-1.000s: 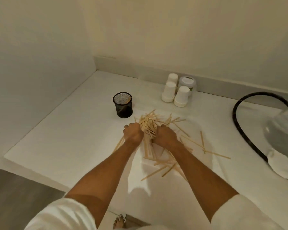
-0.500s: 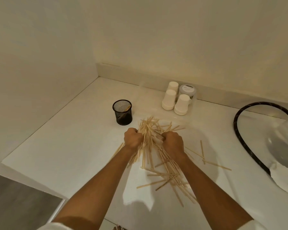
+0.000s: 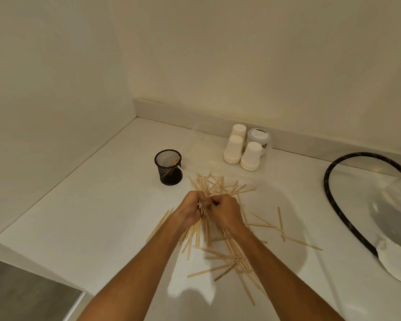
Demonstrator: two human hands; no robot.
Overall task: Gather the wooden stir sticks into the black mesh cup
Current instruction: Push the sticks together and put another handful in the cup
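Observation:
A bundle of wooden stir sticks is squeezed between both my hands near the middle of the white counter. My left hand and my right hand press together, fingers closed round the bundle, whose ends fan out above and below them. Several loose sticks lie scattered to the right and toward me. The black mesh cup stands upright to the upper left of my hands, apart from them, with one or two sticks leaning inside it.
Three upturned white paper cups and a lidded jar stand by the back wall. A black hose curves along the right, beside a clear container on white cloth. Walls close the left and back; the counter's edge runs at lower left.
My hands have closed together, drawing the spread sticks into one tight bundle and lifting it off the counter. Several sticks have slipped out below my wrists.

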